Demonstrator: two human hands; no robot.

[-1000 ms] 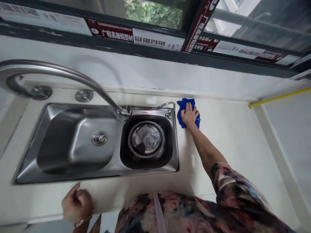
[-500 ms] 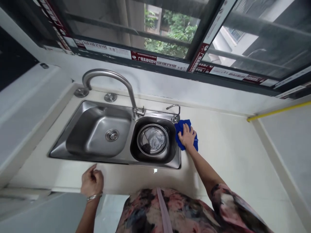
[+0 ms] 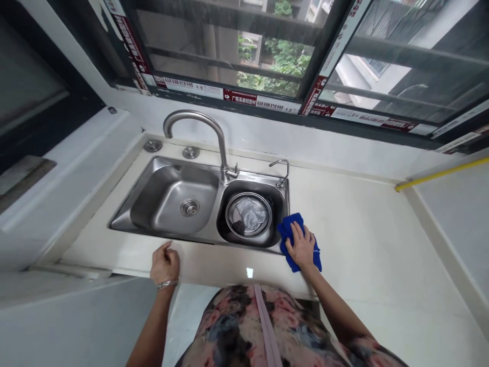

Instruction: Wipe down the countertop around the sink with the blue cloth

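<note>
My right hand [image 3: 301, 247] presses down on a blue cloth [image 3: 289, 228] lying on the pale countertop [image 3: 362, 239], right beside the front right corner of the steel double sink [image 3: 168, 196]. Its fingers are spread flat over the cloth. My left hand [image 3: 165, 264] rests on the counter's front edge below the sink, fingers curled loosely with nothing seen in them. A bracelet sits on that wrist.
The sink's small right basin holds a round metal strainer basket [image 3: 248, 215]. A tall curved faucet [image 3: 202, 132] and a small tap [image 3: 281, 171] stand behind the basins. A window [image 3: 267, 56] runs along the back wall. A yellow pipe [image 3: 439, 174] crosses at the right.
My right hand has dragged the blue cloth along the sink's right side, from the back of the counter toward the front edge. The view has pulled back and shows more of the counter.
</note>
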